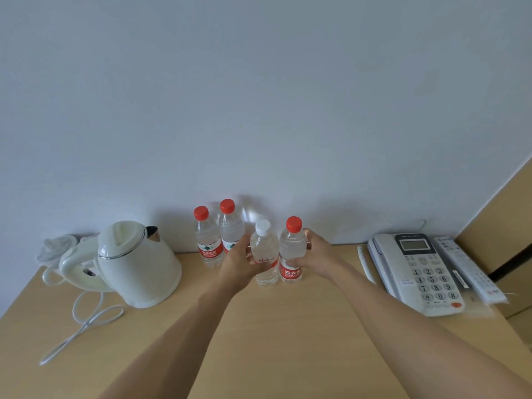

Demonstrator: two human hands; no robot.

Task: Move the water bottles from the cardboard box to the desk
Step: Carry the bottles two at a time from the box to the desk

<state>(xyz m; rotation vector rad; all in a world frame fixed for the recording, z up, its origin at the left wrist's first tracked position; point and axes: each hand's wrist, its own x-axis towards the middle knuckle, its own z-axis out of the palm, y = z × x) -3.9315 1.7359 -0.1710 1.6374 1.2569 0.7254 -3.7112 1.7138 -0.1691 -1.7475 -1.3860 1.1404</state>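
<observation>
Four clear plastic water bottles are seen upright on the table point(273, 341). A white-capped bottle point(264, 254) is gripped by the left hand point(240, 262), fingers curled round its body; touching it on the right, a red-capped bottle point(292, 251) with a red label is gripped by the right hand point(318, 254). Two more red-capped bottles point(218, 234) stand just behind the white-capped bottle, against the pale wall point(259, 96). All hold water. Well left of it a cream kettle point(135, 263) and white cord point(83, 321) are set; well right, a telephone point(417, 272) and remote point(466, 269).
</observation>
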